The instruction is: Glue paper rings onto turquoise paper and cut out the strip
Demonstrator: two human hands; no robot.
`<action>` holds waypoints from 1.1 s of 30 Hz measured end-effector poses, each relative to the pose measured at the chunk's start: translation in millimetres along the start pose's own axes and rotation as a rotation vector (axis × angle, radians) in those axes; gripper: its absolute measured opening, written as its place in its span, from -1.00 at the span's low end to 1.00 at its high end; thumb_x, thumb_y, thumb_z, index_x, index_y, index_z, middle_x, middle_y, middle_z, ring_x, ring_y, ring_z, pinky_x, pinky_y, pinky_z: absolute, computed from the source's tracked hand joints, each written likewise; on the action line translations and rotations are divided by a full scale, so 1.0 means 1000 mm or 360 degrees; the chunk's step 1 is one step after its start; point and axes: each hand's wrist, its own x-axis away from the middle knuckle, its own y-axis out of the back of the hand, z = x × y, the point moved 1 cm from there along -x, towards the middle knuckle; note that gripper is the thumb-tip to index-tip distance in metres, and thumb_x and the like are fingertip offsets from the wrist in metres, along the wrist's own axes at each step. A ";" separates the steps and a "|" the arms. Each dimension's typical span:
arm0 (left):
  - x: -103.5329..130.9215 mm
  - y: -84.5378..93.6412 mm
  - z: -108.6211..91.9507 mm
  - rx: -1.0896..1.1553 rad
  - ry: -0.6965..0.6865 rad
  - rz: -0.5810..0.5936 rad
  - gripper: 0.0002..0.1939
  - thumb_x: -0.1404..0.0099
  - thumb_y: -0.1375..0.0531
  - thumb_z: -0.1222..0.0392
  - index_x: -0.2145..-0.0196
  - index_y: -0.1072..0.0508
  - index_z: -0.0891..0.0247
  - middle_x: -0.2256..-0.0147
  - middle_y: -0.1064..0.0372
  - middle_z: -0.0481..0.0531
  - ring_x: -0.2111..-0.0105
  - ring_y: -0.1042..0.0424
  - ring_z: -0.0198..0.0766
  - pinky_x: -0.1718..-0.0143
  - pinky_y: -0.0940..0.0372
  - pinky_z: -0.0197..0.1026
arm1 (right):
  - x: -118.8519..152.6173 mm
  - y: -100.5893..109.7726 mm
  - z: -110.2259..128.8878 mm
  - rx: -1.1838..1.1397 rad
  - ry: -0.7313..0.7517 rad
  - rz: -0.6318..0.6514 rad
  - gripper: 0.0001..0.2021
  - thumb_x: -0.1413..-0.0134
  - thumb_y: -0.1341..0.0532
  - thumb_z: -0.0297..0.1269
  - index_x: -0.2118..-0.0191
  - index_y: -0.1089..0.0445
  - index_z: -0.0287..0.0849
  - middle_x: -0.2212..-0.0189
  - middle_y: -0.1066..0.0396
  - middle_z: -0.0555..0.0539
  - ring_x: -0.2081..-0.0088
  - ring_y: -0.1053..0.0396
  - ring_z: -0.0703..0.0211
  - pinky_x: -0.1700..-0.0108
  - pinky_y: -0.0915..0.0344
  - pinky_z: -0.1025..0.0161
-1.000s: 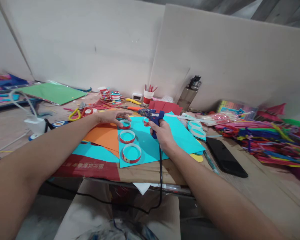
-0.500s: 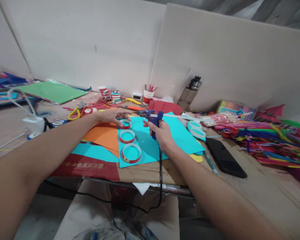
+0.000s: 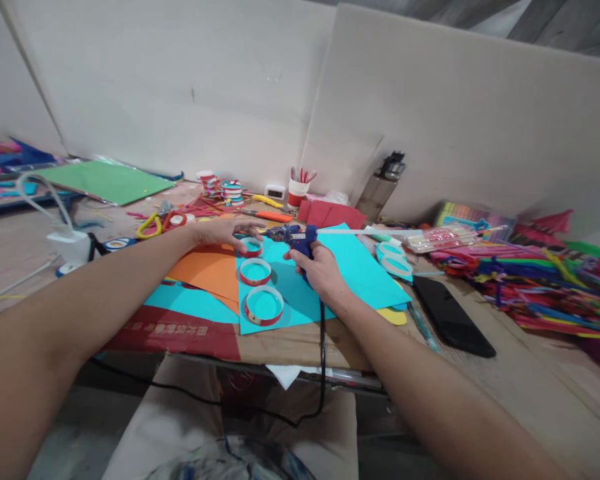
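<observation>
My right hand [image 3: 323, 267] is wrapped around a dark blue hot glue gun [image 3: 304, 239], with a long white glue stick [image 3: 345, 231] out of its back end. The nozzle points left, close to the fingers of my left hand [image 3: 223, 233]. Thumb and fingers of that hand close about the farthest red-and-white paper ring [image 3: 253, 253], which stands on a turquoise sheet [image 3: 300, 300]. Two similar rings, a middle ring [image 3: 255, 281] and a near ring [image 3: 265, 322], stand in a row toward me. A black cord [image 3: 323, 360] hangs from the gun.
Orange paper [image 3: 205, 270] lies left, with yellow-handled scissors [image 3: 150, 227] beyond. A black phone [image 3: 453, 317] lies right, near a pile of coloured pipe cleaners [image 3: 540, 280]. A dark bottle [image 3: 380, 190] leans at the back. A white plug adapter [image 3: 70, 245] stands left.
The glue gun has moved left and slightly down, its nozzle now nearer the left fingers and the far ring. My left hand stays at that ring.
</observation>
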 end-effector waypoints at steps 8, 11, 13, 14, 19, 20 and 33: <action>0.000 0.000 -0.002 -0.0061 0.0049 -0.0079 -0.06 -0.16 -0.40 0.02 -0.42 -0.13 0.05 -0.34 -0.23 0.20 -0.33 -0.22 0.10 -0.23 -0.26 0.05 | -0.001 0.000 -0.004 0.0083 0.0011 0.0032 -0.85 -0.05 -0.27 -0.25 0.24 -0.41 -0.17 0.39 -0.55 -0.01 0.56 -0.25 0.33 0.51 -0.19 0.32; 0.000 0.000 0.000 -0.0102 0.0027 -0.0070 -0.08 -0.17 -0.39 0.01 -0.41 -0.14 -0.03 -0.42 -0.07 0.14 -0.34 -0.21 0.11 -0.25 -0.24 0.04 | -0.002 0.000 -0.007 0.0093 0.0021 0.0046 -0.84 -0.06 -0.28 -0.24 0.24 -0.42 -0.17 0.40 -0.54 -0.01 0.56 -0.25 0.33 0.51 -0.19 0.33; -0.001 0.001 0.002 -0.0114 0.0006 -0.0082 -0.11 -0.18 -0.39 0.00 -0.40 -0.17 -0.05 -0.45 0.01 0.11 -0.34 -0.21 0.08 -0.26 -0.24 0.02 | -0.002 0.000 -0.008 0.0091 0.0016 0.0044 -0.83 -0.05 -0.28 -0.23 0.23 -0.42 -0.17 0.38 -0.55 -0.02 0.55 -0.25 0.33 0.51 -0.19 0.33; -0.001 0.001 0.002 -0.0116 -0.0006 -0.0092 -0.12 -0.18 -0.39 0.00 -0.39 -0.18 -0.04 -0.46 0.02 0.10 -0.34 -0.22 0.07 -0.26 -0.24 0.00 | -0.002 0.000 -0.008 0.0085 0.0014 0.0041 -0.83 -0.05 -0.28 -0.23 0.23 -0.42 -0.17 0.36 -0.55 -0.03 0.55 -0.26 0.33 0.51 -0.19 0.34; -0.001 0.000 0.002 -0.0131 -0.0027 -0.0105 -0.14 -0.19 -0.39 -0.01 -0.38 -0.20 0.01 -0.44 -0.02 0.13 -0.34 -0.22 0.03 -0.27 -0.22 0.00 | -0.002 0.000 -0.006 0.0057 0.0011 0.0015 -0.85 -0.05 -0.28 -0.25 0.25 -0.41 -0.16 0.36 -0.56 -0.01 0.56 -0.25 0.34 0.51 -0.18 0.34; -0.001 0.000 0.002 -0.0133 -0.0029 -0.0105 -0.14 -0.19 -0.39 0.00 -0.38 -0.20 0.02 -0.43 -0.04 0.14 -0.33 -0.22 0.03 -0.27 -0.22 0.00 | -0.001 0.000 -0.005 0.0056 0.0012 0.0008 -0.85 -0.05 -0.28 -0.25 0.25 -0.41 -0.16 0.37 -0.56 -0.01 0.56 -0.24 0.35 0.51 -0.18 0.34; -0.001 -0.001 -0.004 -0.0089 -0.0039 -0.0062 -0.15 -0.22 -0.38 0.04 -0.39 -0.17 -0.02 -0.43 -0.03 0.13 -0.34 -0.21 0.04 -0.24 -0.26 0.00 | -0.002 0.001 -0.005 0.0104 0.0017 0.0004 -0.84 -0.05 -0.29 -0.24 0.25 -0.42 -0.17 0.46 -0.51 0.03 0.57 -0.25 0.33 0.53 -0.16 0.34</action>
